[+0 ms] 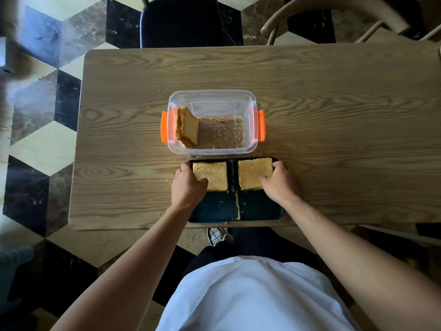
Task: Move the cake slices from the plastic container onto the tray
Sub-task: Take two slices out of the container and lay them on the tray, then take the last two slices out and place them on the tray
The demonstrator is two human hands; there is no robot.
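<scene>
A clear plastic container [249, 101] with orange clips stands mid-table; two cake slices [188, 126] lean upright against its left wall, crumbs cover its floor. Just in front lies a dark tray [219, 209]. Two golden slices lie flat on the tray's far half: the left slice [212, 174] and the right slice [253, 172]. My left hand [187, 185] grips the left slice by its left and near edges. My right hand [278, 182] grips the right slice by its right and near edges. A line of crumbs runs down the tray's middle.
The wooden table [334, 115] reaches far to the right and left of the container. A dark chair [179, 22] stands at the far side, a wooden chair [334, 17] at the far right. The tray's near half holds only crumbs.
</scene>
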